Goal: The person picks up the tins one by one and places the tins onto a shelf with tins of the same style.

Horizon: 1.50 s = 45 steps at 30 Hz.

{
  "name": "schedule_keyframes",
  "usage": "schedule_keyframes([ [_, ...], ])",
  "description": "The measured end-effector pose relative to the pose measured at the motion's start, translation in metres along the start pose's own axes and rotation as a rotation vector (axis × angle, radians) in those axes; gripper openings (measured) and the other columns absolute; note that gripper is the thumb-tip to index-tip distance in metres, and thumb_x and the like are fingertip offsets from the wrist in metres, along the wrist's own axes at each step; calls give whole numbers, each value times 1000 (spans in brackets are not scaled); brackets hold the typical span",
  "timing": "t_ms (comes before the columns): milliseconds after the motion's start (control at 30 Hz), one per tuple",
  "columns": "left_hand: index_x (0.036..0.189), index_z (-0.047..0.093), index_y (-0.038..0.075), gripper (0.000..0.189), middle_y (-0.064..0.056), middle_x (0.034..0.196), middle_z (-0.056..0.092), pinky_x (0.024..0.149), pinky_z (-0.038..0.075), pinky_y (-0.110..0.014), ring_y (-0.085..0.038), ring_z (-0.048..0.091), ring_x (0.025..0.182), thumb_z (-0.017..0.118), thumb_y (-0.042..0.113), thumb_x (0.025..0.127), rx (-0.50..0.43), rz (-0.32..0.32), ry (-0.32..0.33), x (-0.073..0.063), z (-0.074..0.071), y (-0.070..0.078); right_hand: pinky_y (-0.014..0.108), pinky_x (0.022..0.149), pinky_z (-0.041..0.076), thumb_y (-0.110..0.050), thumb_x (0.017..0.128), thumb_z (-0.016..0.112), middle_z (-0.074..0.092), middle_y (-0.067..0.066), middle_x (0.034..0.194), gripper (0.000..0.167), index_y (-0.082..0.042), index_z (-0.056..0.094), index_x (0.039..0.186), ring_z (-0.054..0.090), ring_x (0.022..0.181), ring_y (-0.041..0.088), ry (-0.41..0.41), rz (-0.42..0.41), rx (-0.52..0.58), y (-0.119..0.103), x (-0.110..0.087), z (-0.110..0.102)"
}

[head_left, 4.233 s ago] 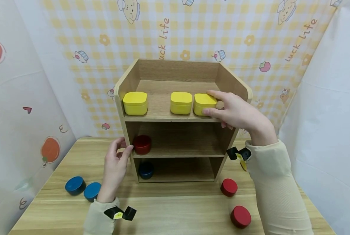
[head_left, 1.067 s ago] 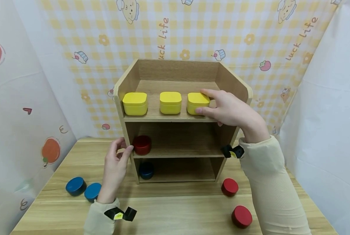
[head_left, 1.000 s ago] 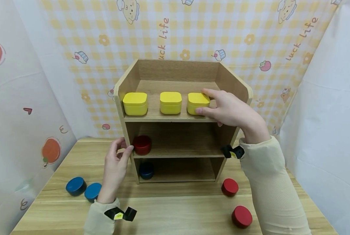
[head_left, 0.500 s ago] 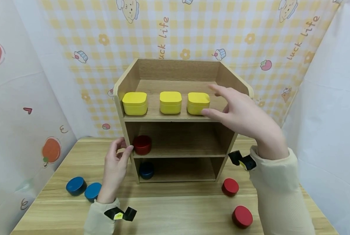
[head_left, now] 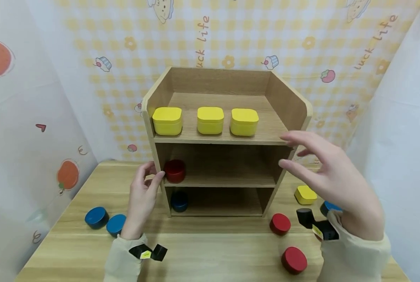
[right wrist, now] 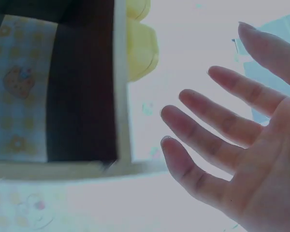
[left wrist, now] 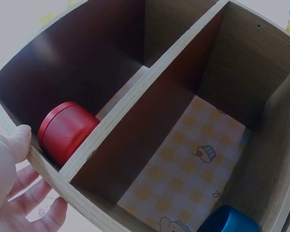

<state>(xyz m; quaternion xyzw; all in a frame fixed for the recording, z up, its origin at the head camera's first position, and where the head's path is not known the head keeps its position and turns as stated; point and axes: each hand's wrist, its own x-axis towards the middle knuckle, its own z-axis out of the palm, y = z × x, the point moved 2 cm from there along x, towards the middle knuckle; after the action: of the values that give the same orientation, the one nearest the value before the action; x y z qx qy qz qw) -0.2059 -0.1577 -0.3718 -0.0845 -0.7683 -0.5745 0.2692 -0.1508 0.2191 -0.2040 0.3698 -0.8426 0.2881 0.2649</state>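
On the top level of a small wooden shelf (head_left: 217,140) stand three yellow tins (head_left: 167,121) with rounded corners, in a row along the front. My left hand (head_left: 144,199) holds the shelf's left side panel, thumb at its front edge and fingers along the outside. Beside that thumb, inside the middle level, sits a round red tin (head_left: 175,171); a round blue tin (head_left: 179,201) is below it. My right hand (head_left: 331,176) is in the air off the shelf's right side, fingers spread and apart from the tins, as the right wrist view also shows.
Two blue tins (head_left: 96,217) lie left on the wooden table (head_left: 210,254). Right of the shelf are two red tins (head_left: 280,224), another yellow tin (head_left: 305,195) and a blue tin (head_left: 329,207) partly behind my right arm. A checked cloth (head_left: 245,35) hangs behind.
The middle and right yellow tins have shifted left along the top level. My right hand has let go of the right one and moved away right and down. The left hand stays.
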Motion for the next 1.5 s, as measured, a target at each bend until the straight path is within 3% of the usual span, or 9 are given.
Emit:
schedule_keyframes([
  [233, 127, 53, 0, 32, -6, 109, 54, 80, 44, -19, -13, 49, 102, 59, 13, 99, -8, 6, -2, 4, 3, 2, 19, 84, 48, 20, 73, 72, 66, 7, 111, 53, 3, 63, 122, 61, 100, 14, 116, 60, 131, 25, -39, -1],
  [567, 127, 54, 1, 31, -5, 107, 53, 79, 44, -18, -14, 49, 101, 59, 12, 99, -22, 16, -7, 4, 4, 5, 16, 83, 49, 24, 83, 59, 63, 15, 119, 42, 14, 55, 123, 62, 102, 18, 148, 196, 370, 67, -81, 0],
  [900, 128, 53, 0, 32, -8, 107, 54, 79, 45, -22, -14, 50, 100, 59, 13, 99, -9, 17, -10, 2, 5, 4, 19, 79, 52, 14, 94, 53, 65, 6, 114, 31, 13, 52, 125, 64, 97, 15, 183, 431, 560, 114, -115, 17],
  [1067, 128, 53, 0, 32, -8, 107, 55, 78, 45, -20, -14, 50, 100, 60, 12, 99, 1, 17, -3, 2, 3, 4, 19, 75, 52, 6, 95, 58, 64, 0, 115, 30, 9, 54, 124, 63, 93, 11, 191, 528, 487, 139, -124, 32],
  [1300, 125, 54, -1, 31, -7, 105, 55, 77, 46, -20, -14, 51, 99, 61, 10, 97, -13, 35, 2, 0, 2, 3, 17, 75, 51, -14, 98, 61, 60, -13, 114, 32, 2, 56, 126, 60, 96, 3, 124, 666, 326, 165, -136, 49],
  [1500, 124, 55, -2, 29, -6, 104, 54, 76, 46, -17, -14, 51, 99, 60, 7, 97, -31, 36, 20, 0, 1, 2, 14, 78, 48, -20, 99, 61, 55, -16, 114, 36, 2, 54, 126, 56, 99, -4, 92, 751, 336, 186, -145, 63],
])
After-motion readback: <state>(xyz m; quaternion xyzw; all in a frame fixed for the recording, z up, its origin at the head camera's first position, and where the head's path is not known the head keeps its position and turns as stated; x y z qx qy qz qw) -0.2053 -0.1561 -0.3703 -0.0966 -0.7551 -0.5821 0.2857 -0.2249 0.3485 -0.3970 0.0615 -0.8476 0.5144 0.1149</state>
